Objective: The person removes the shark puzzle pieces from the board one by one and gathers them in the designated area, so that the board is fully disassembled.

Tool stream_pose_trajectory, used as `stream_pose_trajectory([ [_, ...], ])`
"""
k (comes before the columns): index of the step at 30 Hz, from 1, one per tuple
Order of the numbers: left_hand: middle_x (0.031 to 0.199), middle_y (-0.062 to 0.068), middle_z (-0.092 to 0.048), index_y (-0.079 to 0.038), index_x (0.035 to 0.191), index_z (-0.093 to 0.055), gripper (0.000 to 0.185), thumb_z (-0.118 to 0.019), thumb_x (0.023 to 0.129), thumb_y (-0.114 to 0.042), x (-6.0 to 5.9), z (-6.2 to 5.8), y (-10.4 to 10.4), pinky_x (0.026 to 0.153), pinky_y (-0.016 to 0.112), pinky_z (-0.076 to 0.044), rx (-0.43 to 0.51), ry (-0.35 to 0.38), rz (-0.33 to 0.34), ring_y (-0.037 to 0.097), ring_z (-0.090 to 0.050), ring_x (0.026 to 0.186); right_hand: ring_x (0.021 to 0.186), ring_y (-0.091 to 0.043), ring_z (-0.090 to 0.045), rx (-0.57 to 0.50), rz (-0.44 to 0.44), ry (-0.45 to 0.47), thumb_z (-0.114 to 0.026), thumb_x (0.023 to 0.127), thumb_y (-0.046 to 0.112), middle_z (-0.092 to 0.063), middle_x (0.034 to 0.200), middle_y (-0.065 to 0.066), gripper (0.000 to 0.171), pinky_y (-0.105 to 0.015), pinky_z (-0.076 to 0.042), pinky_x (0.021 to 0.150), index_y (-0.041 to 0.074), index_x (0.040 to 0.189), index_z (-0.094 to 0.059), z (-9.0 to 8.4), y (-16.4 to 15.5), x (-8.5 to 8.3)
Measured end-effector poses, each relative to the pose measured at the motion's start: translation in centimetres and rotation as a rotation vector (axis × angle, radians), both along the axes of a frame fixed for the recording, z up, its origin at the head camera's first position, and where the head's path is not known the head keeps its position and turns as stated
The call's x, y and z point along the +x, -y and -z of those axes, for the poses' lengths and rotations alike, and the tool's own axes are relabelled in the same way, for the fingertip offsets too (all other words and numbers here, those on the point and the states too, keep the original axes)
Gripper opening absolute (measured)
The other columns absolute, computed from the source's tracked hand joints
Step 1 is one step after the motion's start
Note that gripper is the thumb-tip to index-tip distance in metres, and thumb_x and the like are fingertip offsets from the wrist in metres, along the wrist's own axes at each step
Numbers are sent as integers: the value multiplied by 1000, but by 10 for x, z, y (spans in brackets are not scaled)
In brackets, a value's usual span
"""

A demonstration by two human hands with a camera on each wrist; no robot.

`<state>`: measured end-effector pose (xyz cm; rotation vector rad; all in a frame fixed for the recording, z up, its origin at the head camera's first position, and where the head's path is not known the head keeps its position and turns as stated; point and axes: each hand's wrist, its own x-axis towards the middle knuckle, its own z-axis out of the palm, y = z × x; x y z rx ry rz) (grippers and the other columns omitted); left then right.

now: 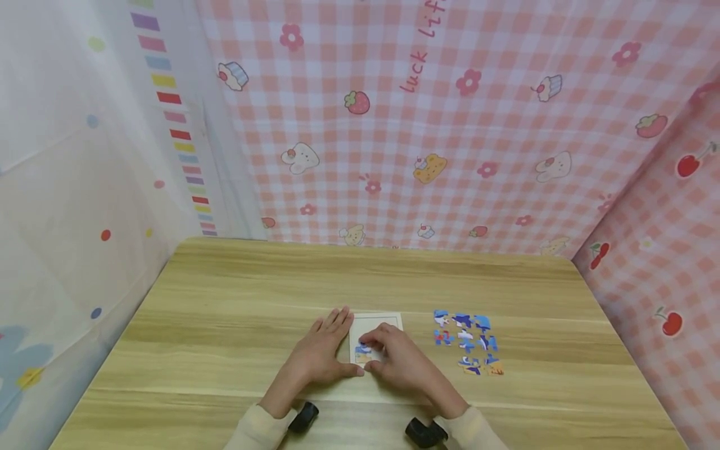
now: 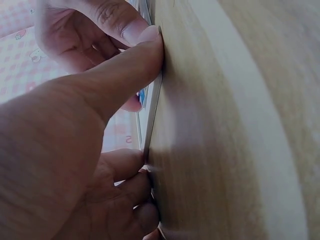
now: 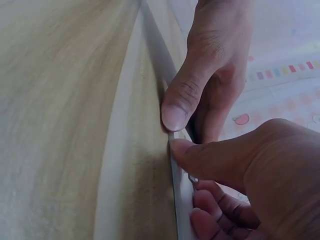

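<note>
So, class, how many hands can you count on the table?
2. The left hand lies flat beside the white board's left edge; the right hand pinches a puzzle piece on the board.

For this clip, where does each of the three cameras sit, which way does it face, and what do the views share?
Head: on the person's head, looking forward and down at the wooden table; shows left hand, right hand, both sleeves, white puzzle board, loose puzzle pieces.
Left wrist: low beside the left hand, facing along the tabletop at the board's edge.
Right wrist: low beside the right hand, facing the same edge.
Shared: both wrist views show both thumbs at the board.
</note>
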<state>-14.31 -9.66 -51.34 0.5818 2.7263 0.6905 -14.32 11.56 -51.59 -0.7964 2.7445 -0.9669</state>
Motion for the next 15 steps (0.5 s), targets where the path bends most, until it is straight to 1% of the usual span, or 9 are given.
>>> stream_pose_trajectory([
  [3, 173, 10, -17, -5, 163, -25, 108, -78, 84, -56, -1, 1, 0, 132, 53, -13, 3, 3, -2, 31, -14, 161, 91, -12, -54, 22, -2, 0, -83, 82, 14, -63, 102, 3, 39, -28, -48, 82, 11, 119, -72, -1, 1, 0],
  [9, 173, 10, -18, -5, 162, -25, 109, -79, 83, -56, -2, 3, 1, 132, 53, -14, 15, 7, -7, 31, -14, 161, 94, -10, -54, 40, 0, -24, -84, 81, 15, -65, 104, 3, 40, -32, -50, 86, 12, 118, -72, -2, 2, 0],
  [15, 173, 10, -17, -5, 163, -25, 108, -79, 83, -55, -2, 2, 0, 132, 53, -13, 16, 6, -7, 31, -14, 161, 88, -8, -53, 32, 5, -30, -86, 80, 17, -65, 98, 4, 38, -26, -48, 80, 10, 115, -73, -4, 0, -2],
])
